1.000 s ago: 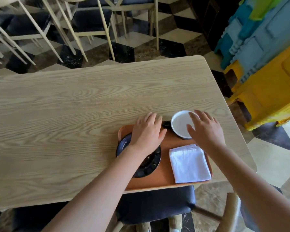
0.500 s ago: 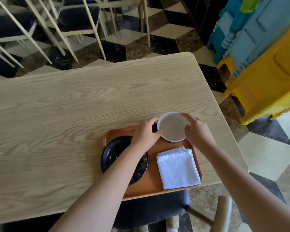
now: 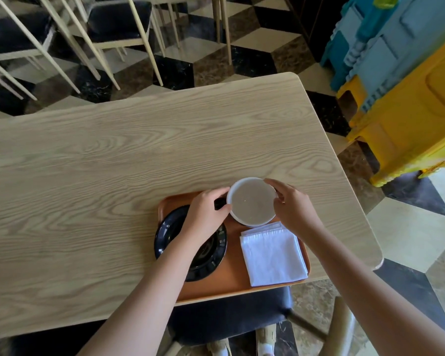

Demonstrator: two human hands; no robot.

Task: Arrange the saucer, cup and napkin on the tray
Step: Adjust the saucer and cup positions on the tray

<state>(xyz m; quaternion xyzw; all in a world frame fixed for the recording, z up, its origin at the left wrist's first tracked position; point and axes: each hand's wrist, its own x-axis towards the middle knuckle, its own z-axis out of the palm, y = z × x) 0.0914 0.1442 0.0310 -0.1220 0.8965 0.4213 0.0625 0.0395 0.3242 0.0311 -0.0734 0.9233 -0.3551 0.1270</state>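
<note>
An orange tray (image 3: 231, 281) lies at the near edge of the wooden table (image 3: 113, 163). On its left part rests a black saucer (image 3: 167, 235), partly hidden under my left forearm. A folded white napkin (image 3: 274, 255) lies flat on the tray's right part. The cup (image 3: 252, 201), white inside with a dark handle on its left, stands at the tray's far edge. My left hand (image 3: 206, 217) grips the cup at the handle side. My right hand (image 3: 293, 209) holds its right rim with the fingertips.
A dark-seated chair (image 3: 229, 317) is tucked under the table just below the tray. Stacked yellow and blue plastic stools (image 3: 408, 98) stand right of the table. More chairs (image 3: 113, 27) stand on the checkered floor beyond the far edge.
My left hand left the saucer and moved to the cup's handle side. My right hand, open beside the cup a second ago, has closed on its rim. The view shifted slightly.
</note>
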